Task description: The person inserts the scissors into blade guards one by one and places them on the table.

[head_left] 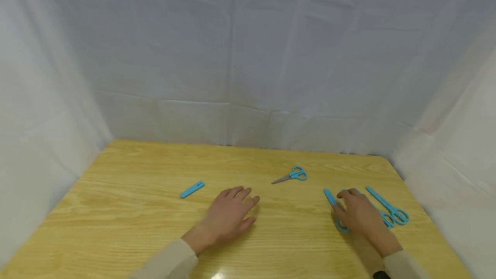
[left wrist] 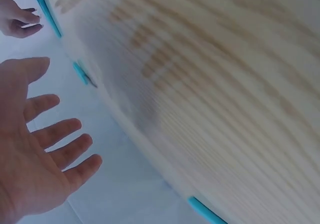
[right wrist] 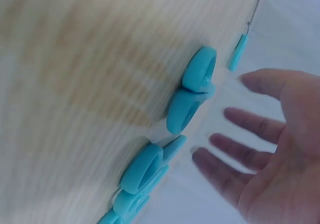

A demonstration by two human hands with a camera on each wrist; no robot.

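Note:
My left hand (head_left: 229,216) is spread palm down just above the wooden table, holding nothing; its relaxed fingers also show in the left wrist view. Beyond it lies a flat blue blade cover (head_left: 192,189). A pair of scissors with blue handles (head_left: 298,174) and bare grey blades rests toward the back. Over several blue scissors at the right hovers my right hand (head_left: 358,215), partly hiding them. One pair of scissors in a blue cover (head_left: 330,197) pokes out at its left, and another covered pair (head_left: 389,206) lies at its right. In the right wrist view the fingers stand apart from the blue handles (right wrist: 197,73).
A wood-grain table (head_left: 116,223) spreads beneath both hands. White sheeting (head_left: 232,55) hangs behind the table and along both sides. A dark band (head_left: 381,275) shows at the right sleeve.

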